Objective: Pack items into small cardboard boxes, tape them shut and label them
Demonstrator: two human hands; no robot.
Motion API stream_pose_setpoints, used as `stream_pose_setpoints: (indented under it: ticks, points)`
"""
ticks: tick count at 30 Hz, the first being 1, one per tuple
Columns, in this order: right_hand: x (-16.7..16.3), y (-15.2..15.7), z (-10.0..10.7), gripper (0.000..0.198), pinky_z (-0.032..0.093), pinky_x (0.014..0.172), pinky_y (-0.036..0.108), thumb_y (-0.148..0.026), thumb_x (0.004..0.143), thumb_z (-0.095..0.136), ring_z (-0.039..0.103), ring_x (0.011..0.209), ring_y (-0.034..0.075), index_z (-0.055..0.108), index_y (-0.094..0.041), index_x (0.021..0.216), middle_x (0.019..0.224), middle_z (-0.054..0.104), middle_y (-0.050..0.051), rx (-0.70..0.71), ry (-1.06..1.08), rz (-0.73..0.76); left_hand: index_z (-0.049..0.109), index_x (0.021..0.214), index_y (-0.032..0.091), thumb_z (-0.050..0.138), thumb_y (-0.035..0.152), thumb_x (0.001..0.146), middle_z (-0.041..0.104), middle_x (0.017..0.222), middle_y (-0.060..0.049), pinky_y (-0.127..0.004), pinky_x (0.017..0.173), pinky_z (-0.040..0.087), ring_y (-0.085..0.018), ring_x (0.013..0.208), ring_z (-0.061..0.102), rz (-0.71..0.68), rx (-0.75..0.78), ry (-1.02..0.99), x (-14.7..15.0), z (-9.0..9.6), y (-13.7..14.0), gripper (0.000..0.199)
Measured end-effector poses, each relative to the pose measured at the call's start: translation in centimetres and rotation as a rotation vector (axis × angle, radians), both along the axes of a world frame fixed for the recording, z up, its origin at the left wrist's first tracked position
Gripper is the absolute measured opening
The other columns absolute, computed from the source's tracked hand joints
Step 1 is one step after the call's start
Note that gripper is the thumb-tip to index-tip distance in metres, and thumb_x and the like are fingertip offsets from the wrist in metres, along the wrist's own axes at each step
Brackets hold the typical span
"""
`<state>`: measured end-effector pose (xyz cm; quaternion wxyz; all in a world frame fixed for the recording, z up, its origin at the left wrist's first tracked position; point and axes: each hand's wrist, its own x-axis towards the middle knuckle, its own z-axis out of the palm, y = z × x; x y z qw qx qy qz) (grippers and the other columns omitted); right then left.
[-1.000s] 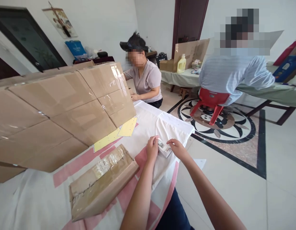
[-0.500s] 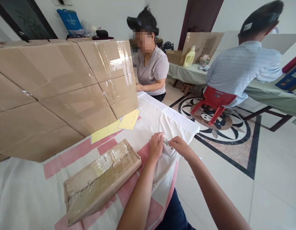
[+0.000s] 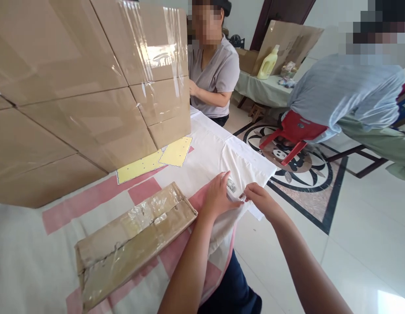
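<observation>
My left hand [image 3: 218, 196] is curled around the near side of a small white box [image 3: 231, 185] with a grey-green patch on it, at the table's right edge. Its fingertips rest on the far side and its thumb stretches along the near side. On the right, my right hand [image 3: 260, 199] has its fingers pinched together just beside that box. What the pinch holds is too small to make out. Under both hands lies a white and pink cloth [image 3: 202, 183]. To the left lies a long taped cardboard box [image 3: 137, 244].
Stacked, taped cardboard boxes [image 3: 91, 96] form a wall at the left, with yellow dotted paper pieces [image 3: 176, 151] at their foot. One person [image 3: 215, 74] sits across the table. Another person [image 3: 346, 91] sits on a red stool [image 3: 302, 126] at the right.
My view has tipped downward. My right hand has drawn a little to the right of the box, and my left thumb now reaches out along it.
</observation>
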<state>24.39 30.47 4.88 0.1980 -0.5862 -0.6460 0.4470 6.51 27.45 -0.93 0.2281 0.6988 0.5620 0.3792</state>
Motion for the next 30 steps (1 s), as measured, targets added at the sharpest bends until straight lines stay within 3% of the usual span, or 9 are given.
stream_pose_setpoints:
  ticks: [4,7,11,17,23,30]
  points:
    - [1.2,-1.0,-0.7,0.033,0.05,0.083,0.033,-0.042,0.092,0.053,0.058,0.092,0.019,0.057,-0.019,0.068,0.099,0.053,0.005,0.057,0.075,0.001,0.021,0.158,0.025,0.085,0.054,0.07,0.041,0.157,-0.014,-0.047,0.121,0.037,-0.032,0.149,0.037,-0.001,-0.015,-0.006,-0.2,0.0,0.0,0.113]
    - [1.5,-1.8,-0.8,0.041,0.048,0.091,0.035,-0.045,0.094,0.053,0.057,0.11,0.024,0.056,-0.019,0.062,0.105,0.052,0.007,0.099,0.133,0.017,0.022,0.157,0.025,0.087,0.056,0.067,0.042,0.156,-0.014,-0.046,0.12,0.038,-0.032,0.147,0.039,0.0,-0.029,-0.009,-0.3,-0.2,0.1,0.115]
    - [1.3,-2.7,-1.5,0.037,0.044,0.101,0.038,-0.044,0.092,0.057,0.053,0.123,0.027,0.059,-0.02,0.063,0.107,0.052,0.007,0.105,0.212,-0.008,0.023,0.156,0.024,0.084,0.061,0.069,0.045,0.153,-0.015,-0.046,0.118,0.039,-0.032,0.145,0.041,-0.007,-0.001,-0.007,-0.4,-0.4,0.3,0.112]
    - [1.3,-3.1,-3.3,0.038,0.047,0.102,0.041,-0.047,0.089,0.066,0.052,0.129,0.03,0.059,-0.019,0.065,0.113,0.048,0.005,0.046,0.479,-0.113,0.025,0.155,0.024,0.086,0.059,0.067,0.047,0.15,-0.014,-0.047,0.115,0.043,-0.033,0.141,0.045,0.009,-0.007,-0.017,-0.3,-0.2,0.2,0.112]
    - [1.5,-3.1,-3.9,0.037,0.04,0.107,0.04,-0.042,0.089,0.067,0.051,0.131,0.03,0.057,-0.019,0.063,0.112,0.049,0.004,0.059,0.506,-0.103,0.027,0.154,0.024,0.088,0.056,0.066,0.048,0.149,-0.015,-0.048,0.116,0.042,-0.033,0.141,0.044,-0.012,0.0,-0.023,-0.5,-0.2,0.4,0.111]
    - [1.2,-3.6,-5.8,0.035,0.043,0.108,0.038,-0.04,0.092,0.067,0.051,0.13,0.028,0.063,-0.019,0.065,0.11,0.048,0.005,0.1,0.661,-0.113,0.037,0.15,0.024,0.074,0.058,0.082,0.046,0.147,-0.016,-0.052,0.117,0.039,-0.032,0.142,0.043,-0.017,-0.022,-0.074,-0.4,-0.8,0.9,0.085]
